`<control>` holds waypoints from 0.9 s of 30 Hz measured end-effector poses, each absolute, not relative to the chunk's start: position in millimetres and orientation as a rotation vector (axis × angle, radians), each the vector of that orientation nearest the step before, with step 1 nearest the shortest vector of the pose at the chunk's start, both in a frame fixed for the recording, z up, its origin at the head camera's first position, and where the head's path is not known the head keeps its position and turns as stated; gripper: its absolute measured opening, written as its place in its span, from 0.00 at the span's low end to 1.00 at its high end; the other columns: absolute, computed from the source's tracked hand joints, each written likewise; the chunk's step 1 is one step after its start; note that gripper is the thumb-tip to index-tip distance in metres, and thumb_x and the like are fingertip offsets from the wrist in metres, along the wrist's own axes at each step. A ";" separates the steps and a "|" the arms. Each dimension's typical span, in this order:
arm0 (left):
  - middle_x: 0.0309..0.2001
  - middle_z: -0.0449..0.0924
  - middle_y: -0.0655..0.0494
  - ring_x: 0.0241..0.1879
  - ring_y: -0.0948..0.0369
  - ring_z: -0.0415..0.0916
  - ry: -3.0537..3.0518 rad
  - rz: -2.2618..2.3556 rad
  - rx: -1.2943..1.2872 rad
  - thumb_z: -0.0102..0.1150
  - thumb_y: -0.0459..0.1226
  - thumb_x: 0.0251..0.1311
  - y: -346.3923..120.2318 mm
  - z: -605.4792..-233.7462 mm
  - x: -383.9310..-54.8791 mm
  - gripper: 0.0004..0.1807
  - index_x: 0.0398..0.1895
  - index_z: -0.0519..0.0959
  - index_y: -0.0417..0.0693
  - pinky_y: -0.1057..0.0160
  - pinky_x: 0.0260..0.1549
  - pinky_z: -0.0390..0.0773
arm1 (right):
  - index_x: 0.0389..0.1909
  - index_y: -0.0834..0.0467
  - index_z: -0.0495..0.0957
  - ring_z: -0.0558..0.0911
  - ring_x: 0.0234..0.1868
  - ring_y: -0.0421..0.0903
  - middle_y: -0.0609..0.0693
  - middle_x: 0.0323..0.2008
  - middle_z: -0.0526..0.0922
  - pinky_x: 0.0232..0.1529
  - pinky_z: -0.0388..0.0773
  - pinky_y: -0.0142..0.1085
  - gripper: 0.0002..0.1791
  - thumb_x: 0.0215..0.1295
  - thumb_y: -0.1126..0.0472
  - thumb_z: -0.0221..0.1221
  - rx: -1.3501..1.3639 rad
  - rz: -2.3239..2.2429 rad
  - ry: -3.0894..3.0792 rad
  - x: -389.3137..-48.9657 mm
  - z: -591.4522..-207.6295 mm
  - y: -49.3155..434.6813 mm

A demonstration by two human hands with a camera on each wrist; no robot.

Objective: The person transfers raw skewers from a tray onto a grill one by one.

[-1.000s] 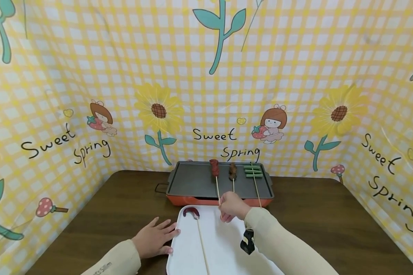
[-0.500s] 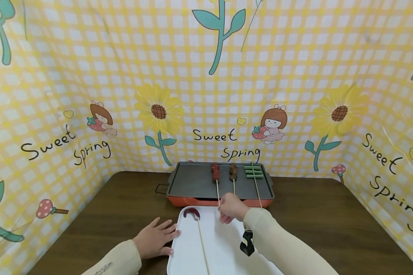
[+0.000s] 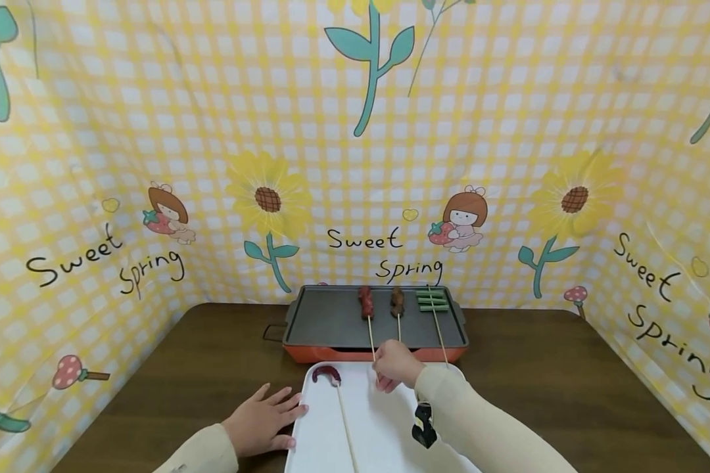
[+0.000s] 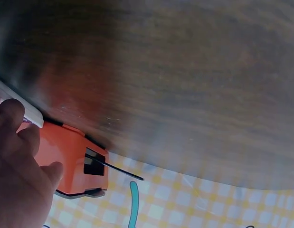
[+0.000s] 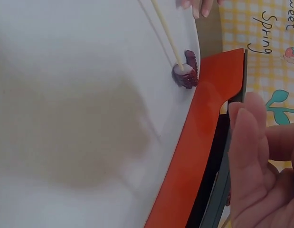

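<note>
My right hand [image 3: 396, 365] pinches the wooden stick of a red meat skewer [image 3: 366, 304] above the far part of a white tray [image 3: 322, 447]. The red meat lies over the dark griddle plate [image 3: 325, 322], left of a brown meat skewer [image 3: 397, 302] and a green vegetable skewer [image 3: 432, 301]. Curled fingers [image 5: 249, 156] show in the right wrist view, with most of the stick hidden. My left hand [image 3: 260, 420] has its fingers spread, their tips at the tray's left rim. On the tray lies a skewer with a dark red, curled tentacle-like piece [image 3: 327, 375], pale at its cut end.
The griddle's orange base [image 4: 56, 152] stands just beyond the tray, and a thin wire handle [image 4: 120, 169] juts from its left side. Brown wooden tabletop [image 3: 544, 381] extends on both sides. A yellow checked cloth [image 3: 355, 164] hangs behind the table and along its sides.
The red meat has come slightly toward me and down onto the griddle plate, my right hand still holding its stick. The head view has tilted slightly; my left hand stays at the rim.
</note>
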State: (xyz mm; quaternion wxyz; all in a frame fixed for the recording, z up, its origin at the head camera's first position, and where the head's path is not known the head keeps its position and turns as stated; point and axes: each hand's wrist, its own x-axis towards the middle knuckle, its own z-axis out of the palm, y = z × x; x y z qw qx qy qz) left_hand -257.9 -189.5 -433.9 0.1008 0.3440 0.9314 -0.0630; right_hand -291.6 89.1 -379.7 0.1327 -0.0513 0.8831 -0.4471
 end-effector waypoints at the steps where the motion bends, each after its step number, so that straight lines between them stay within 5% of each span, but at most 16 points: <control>1: 0.69 0.67 0.56 0.71 0.51 0.60 2.747 -0.179 1.016 0.46 0.62 0.64 -190.4 -434.7 -257.0 0.34 0.69 0.70 0.58 0.39 0.64 0.57 | 0.34 0.67 0.74 0.76 0.13 0.39 0.52 0.16 0.77 0.21 0.81 0.35 0.03 0.67 0.72 0.54 -0.140 -1.306 2.550 -292.0 -380.7 88.8; 8: 0.70 0.67 0.56 0.71 0.53 0.59 2.751 -0.184 1.029 0.45 0.62 0.64 -190.4 -436.8 -256.2 0.34 0.69 0.69 0.58 0.39 0.64 0.58 | 0.41 0.69 0.73 0.76 0.14 0.40 0.55 0.18 0.77 0.21 0.81 0.36 0.05 0.67 0.71 0.53 -0.104 -1.409 2.506 -292.6 -385.0 87.9; 16: 0.70 0.66 0.57 0.71 0.54 0.59 2.732 -0.191 1.023 0.44 0.62 0.65 -189.3 -439.0 -256.0 0.34 0.70 0.68 0.58 0.39 0.64 0.58 | 0.62 0.75 0.60 0.79 0.14 0.44 0.55 0.14 0.79 0.20 0.80 0.39 0.26 0.67 0.67 0.54 -0.200 -1.487 2.504 -266.5 -400.1 84.6; 27: 0.70 0.65 0.58 0.71 0.55 0.60 2.736 -0.245 1.007 0.45 0.62 0.65 -189.0 -435.7 -257.4 0.34 0.70 0.68 0.59 0.40 0.65 0.58 | 0.66 0.72 0.57 0.74 0.09 0.39 0.49 0.11 0.76 0.14 0.75 0.35 0.32 0.60 0.69 0.54 -0.375 -1.370 2.547 -229.2 -407.8 90.6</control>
